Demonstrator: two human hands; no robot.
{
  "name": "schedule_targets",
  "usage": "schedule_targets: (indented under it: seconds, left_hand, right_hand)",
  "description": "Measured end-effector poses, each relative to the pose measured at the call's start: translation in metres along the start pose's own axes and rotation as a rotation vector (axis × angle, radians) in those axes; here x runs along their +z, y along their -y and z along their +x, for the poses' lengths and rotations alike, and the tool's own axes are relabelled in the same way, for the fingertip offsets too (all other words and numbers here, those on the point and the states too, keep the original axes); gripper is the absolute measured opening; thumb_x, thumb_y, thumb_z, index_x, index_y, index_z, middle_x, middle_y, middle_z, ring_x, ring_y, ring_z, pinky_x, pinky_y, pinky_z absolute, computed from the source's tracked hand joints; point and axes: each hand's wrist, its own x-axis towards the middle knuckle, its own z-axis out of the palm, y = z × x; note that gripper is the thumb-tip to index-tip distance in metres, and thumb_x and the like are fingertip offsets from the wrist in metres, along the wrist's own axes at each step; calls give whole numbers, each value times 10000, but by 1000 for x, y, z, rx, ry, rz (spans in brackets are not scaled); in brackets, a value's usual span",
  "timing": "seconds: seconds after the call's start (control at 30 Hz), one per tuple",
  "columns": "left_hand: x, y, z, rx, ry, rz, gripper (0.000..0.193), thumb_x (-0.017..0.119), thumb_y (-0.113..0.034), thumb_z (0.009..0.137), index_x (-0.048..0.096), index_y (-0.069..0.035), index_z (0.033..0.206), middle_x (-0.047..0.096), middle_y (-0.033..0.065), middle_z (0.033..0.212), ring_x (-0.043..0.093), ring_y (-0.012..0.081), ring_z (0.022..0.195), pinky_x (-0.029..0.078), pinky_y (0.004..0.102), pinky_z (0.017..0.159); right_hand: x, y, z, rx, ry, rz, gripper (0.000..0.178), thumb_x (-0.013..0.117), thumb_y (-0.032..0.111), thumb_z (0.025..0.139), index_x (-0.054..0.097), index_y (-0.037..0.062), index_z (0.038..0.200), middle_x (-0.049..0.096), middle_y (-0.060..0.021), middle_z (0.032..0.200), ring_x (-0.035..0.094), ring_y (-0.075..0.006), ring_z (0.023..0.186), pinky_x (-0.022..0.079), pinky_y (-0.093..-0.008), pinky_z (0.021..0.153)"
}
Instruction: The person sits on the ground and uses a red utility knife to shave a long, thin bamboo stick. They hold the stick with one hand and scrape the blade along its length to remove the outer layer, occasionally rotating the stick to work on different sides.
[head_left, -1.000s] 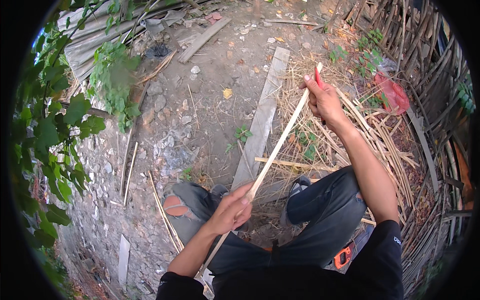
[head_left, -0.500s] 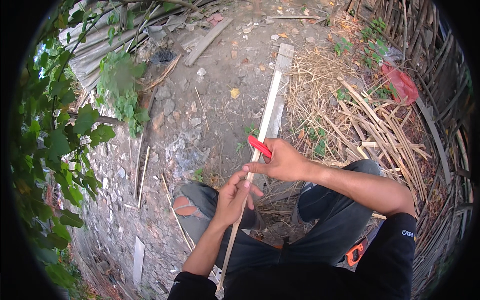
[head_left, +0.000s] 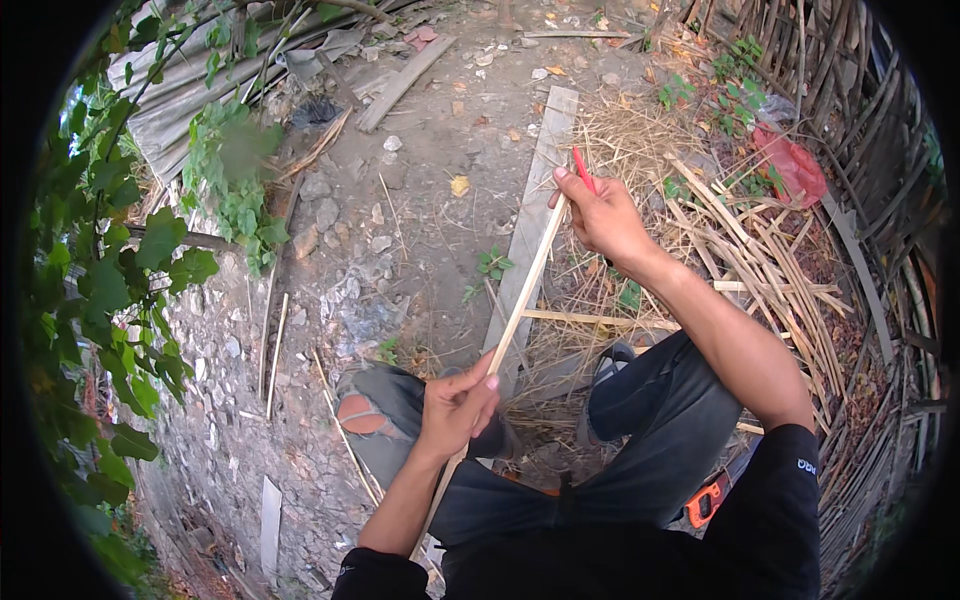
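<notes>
Left hand (head_left: 457,408) closed around a pale wooden strip (head_left: 529,285); right hand (head_left: 605,215), apart, at its far end, gripping a red tool (head_left: 583,170). Strip slants above the lap. Beyond: grey plank (head_left: 548,150), shavings (head_left: 625,140), strip heap (head_left: 785,290) rightward. Orange-handled saw (head_left: 705,502) beside right thigh.

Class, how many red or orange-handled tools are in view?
2: a red tool by the upper end of the pale strip; an orange-handled saw beside the right thigh. Others may be hidden.
</notes>
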Motion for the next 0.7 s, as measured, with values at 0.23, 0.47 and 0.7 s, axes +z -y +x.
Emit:
schedule_targets:
  seconds: [0.23, 0.47, 0.7]
  left_hand:
    - [-1, -1, 3, 12, 2, -10, 408, 633, -65, 1043, 625, -117, 1448, 576, 11, 670, 428, 41, 477, 321, 215, 417]
    - [0, -6, 4, 1, -72, 32, 482, 624, -84, 1048, 528, -68, 1519, 623, 29, 707, 458, 45, 490, 350, 208, 439]
    - [2, -12, 0, -73, 151, 35, 524, 545, -156, 1090, 413, 15, 1568, 520, -2, 663, 416, 49, 484, 350, 206, 458]
  right_hand:
    - [3, -3, -15, 3, 115, -57, 375, 694, 382, 1019, 713, 68, 815, 417, 78, 541, 367, -40, 495, 285, -285, 475]
    - [32, -2, -40, -12, 381, -310, 391, 766, 380, 969, 692, 41, 787, 442, 72, 578, 426, -68, 562, 342, -308, 519]
    - [-11, 17, -5, 59, 116, -8, 376, 684, 370, 1033, 713, 51, 837, 418, 80, 545, 367, -43, 512, 285, -286, 474]
